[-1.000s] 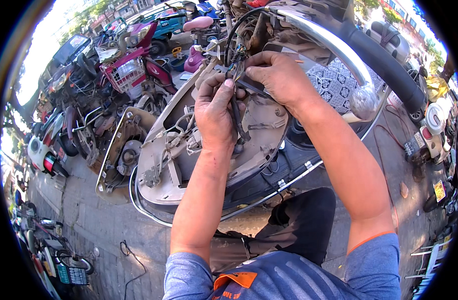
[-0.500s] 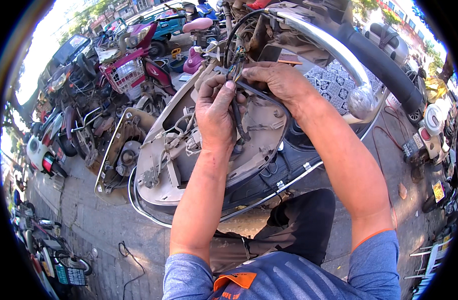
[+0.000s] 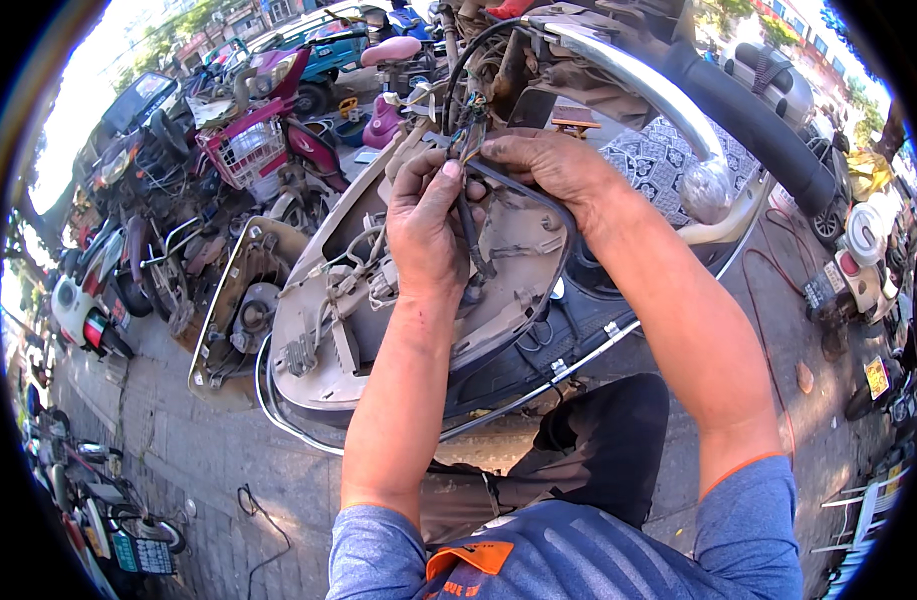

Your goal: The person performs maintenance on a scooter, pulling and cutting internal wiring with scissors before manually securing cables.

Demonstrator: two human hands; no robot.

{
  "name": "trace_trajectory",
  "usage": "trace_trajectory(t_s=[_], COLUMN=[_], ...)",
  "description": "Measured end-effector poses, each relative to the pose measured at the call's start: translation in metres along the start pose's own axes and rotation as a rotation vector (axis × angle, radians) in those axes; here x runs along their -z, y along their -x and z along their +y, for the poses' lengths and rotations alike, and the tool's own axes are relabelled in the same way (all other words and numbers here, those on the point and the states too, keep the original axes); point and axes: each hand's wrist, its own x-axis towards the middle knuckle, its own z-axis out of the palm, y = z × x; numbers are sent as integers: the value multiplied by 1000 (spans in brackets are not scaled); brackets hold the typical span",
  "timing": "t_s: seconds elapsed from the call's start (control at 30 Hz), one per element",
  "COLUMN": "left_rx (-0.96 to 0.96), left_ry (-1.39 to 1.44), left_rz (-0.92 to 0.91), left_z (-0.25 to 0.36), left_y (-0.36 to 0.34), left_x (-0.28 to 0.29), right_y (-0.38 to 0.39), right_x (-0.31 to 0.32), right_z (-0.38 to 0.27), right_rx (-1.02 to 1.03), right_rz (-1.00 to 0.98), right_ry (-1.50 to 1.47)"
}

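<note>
A bundle of thin coloured wires [image 3: 470, 122] comes down from the stripped front of a scooter. My left hand [image 3: 423, 225] pinches the bundle between thumb and curled fingers. From beneath that hand a black taped cable [image 3: 470, 238] hangs over the beige body panel [image 3: 318, 388]. My right hand [image 3: 558, 172] is closed at the same spot, thumb and forefinger pinching the wires' ends close to my left fingertips. Another black sheathed cable [image 3: 526, 190] runs under my right hand and bends down along the panel. Exactly which strands each hand grips is too small to see.
A chrome bar [image 3: 668, 95] and black grip [image 3: 768, 130] arch over the right side. More wiring and connectors [image 3: 340, 290] lie inside the panel. A removed panel [image 3: 240, 310] stands at left, near a pink scooter with a basket [image 3: 253, 155]. A red cable [image 3: 768, 340] crosses the paving.
The view has shifted slightly. Both hands stay closed at the wire bundle, with only small finger movement.
</note>
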Motion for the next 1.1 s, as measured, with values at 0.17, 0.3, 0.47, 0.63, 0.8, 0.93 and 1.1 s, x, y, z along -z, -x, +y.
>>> trace_trajectory(t_s=[0.17, 0.3, 0.47, 0.63, 0.8, 0.93, 1.1], left_rx=[14, 25, 20, 10, 3, -5, -9], left_ry=[-4, 8, -7, -16, -19, -19, -23], left_rz=[-14, -2, -24, -23, -31, -23, -25], left_z=[1, 2, 2, 3, 2, 1, 1], left_y=[2, 3, 1, 2, 2, 2, 4], left_x=[0, -2, 1, -2, -1, 0, -3], right_y=[0, -1, -5, -7, -6, -6, -14], right_x=[0, 2, 6, 10, 10, 10, 22], right_z=[25, 32, 31, 28, 26, 27, 44], right_rx=[-40, -39, -28, -25, -33, -44, -23], right_rz=[79, 126, 155, 159, 161, 162, 168], right_ry=[-180, -252, -276, -275, -283, -302, -312])
